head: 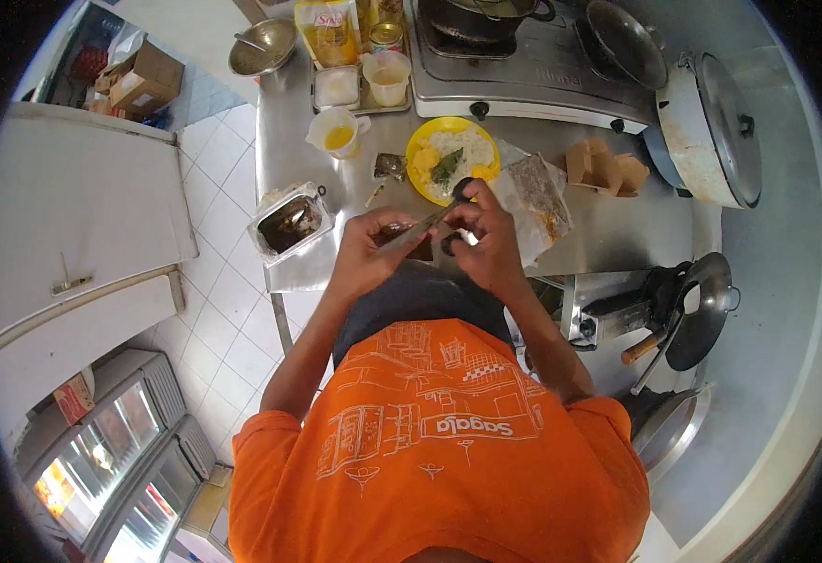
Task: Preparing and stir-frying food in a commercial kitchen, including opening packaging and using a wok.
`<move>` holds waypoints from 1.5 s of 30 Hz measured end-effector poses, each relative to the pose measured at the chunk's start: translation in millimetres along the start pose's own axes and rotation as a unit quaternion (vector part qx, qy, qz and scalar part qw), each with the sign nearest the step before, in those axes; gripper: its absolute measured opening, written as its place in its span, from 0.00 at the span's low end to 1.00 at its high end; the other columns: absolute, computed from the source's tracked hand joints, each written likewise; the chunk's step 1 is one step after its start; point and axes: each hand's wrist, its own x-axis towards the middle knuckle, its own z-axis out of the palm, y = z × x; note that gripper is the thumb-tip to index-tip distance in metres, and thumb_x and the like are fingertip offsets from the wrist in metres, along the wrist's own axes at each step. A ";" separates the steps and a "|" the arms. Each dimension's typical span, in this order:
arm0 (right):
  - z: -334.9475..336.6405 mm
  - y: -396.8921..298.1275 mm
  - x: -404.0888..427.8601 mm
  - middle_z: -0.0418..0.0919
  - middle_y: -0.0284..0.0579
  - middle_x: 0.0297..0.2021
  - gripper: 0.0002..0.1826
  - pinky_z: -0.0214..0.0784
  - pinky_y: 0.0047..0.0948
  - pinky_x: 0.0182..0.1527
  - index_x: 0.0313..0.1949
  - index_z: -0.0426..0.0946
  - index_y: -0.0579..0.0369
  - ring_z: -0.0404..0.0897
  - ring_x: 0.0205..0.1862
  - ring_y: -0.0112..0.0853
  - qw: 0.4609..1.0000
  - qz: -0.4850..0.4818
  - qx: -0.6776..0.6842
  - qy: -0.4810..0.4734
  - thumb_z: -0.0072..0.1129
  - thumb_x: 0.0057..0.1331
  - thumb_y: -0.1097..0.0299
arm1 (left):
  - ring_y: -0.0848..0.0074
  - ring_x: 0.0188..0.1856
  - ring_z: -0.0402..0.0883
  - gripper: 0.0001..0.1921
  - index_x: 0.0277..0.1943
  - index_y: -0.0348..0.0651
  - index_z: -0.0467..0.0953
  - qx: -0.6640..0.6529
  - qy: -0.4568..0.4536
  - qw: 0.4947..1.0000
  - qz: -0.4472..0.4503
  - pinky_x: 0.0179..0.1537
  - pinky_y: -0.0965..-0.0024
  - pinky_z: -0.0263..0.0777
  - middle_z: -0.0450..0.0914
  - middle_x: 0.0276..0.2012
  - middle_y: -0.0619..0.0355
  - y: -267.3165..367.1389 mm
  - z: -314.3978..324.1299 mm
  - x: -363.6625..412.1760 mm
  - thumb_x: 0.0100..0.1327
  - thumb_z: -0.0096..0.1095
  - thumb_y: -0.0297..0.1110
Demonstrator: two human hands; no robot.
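Note:
In my right hand (487, 236) is a pair of scissors (425, 225) with black handle loops. Their blades point left across my left hand (365, 253), whose fingers pinch a small packet (419, 251) with dark brown contents. The fingers and blades partly hide this packet, so I cannot tell whether it is cut. Just beyond my hands, a yellow plate (414, 191) carries white rice (475, 144), yellow food and a dark green leafy piece (447, 167). Left of the plate lies another small dark packet (390, 167). A stained paper sheet (534, 204) lies by my right hand.
A film-edged metal pan (324, 224) of dark sauce stands left. Behind are a measuring jug (337, 134) with yellow liquid, a tray (400, 108) of containers and a gas stove (509, 81). Cardboard food boxes (604, 169) and a large lidded pot (699, 134) are right.

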 end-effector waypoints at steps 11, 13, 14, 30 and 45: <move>-6.6 3.9 -4.0 0.77 0.40 0.33 0.29 0.71 0.23 0.47 0.53 0.56 0.57 0.78 0.43 0.25 0.984 0.043 0.169 0.036 0.60 0.57 0.86 | 0.80 0.42 0.80 0.10 0.48 0.33 0.79 0.012 -0.056 0.998 -0.038 0.45 0.76 0.72 0.83 0.39 0.58 10.4 -6.2 2.6 0.65 0.59 0.22; -3.3 2.2 -3.1 0.77 0.40 0.33 0.29 0.71 0.23 0.47 0.53 0.56 0.57 0.77 0.43 0.24 0.979 0.040 0.190 0.055 0.59 0.56 0.87 | 0.82 0.41 0.79 0.10 0.49 0.34 0.80 -0.028 -0.054 0.997 -0.046 0.45 0.76 0.72 0.84 0.38 0.59 19.2 -5.7 4.5 0.66 0.58 0.25; -2.1 1.2 -2.5 0.78 0.40 0.33 0.28 0.70 0.22 0.47 0.52 0.56 0.57 0.77 0.43 0.24 0.974 0.037 0.210 0.073 0.57 0.56 0.88 | 0.83 0.40 0.79 0.11 0.50 0.36 0.80 -0.069 -0.051 0.995 -0.054 0.44 0.76 0.71 0.84 0.36 0.60 22.4 -4.7 5.9 0.68 0.58 0.29; -78.2 17.6 -20.4 0.75 0.31 0.37 0.29 0.70 0.23 0.39 0.39 0.71 0.55 0.74 0.39 0.18 0.974 0.129 -0.174 -0.062 0.80 0.47 0.56 | 0.80 0.32 0.81 0.10 0.42 0.37 0.81 -0.165 0.096 0.977 -0.095 0.36 0.74 0.75 0.84 0.34 0.60 -22.6 7.2 15.5 0.60 0.68 0.32; -70.9 12.7 -13.2 0.75 0.41 0.23 0.25 0.66 0.32 0.35 0.27 0.72 0.59 0.73 0.28 0.30 0.958 0.172 -0.155 -0.170 0.78 0.43 0.54 | 0.88 0.27 0.76 0.08 0.37 0.33 0.82 0.034 0.030 0.998 -0.035 0.29 0.80 0.71 0.83 0.27 0.63 3.7 2.8 6.8 0.57 0.70 0.29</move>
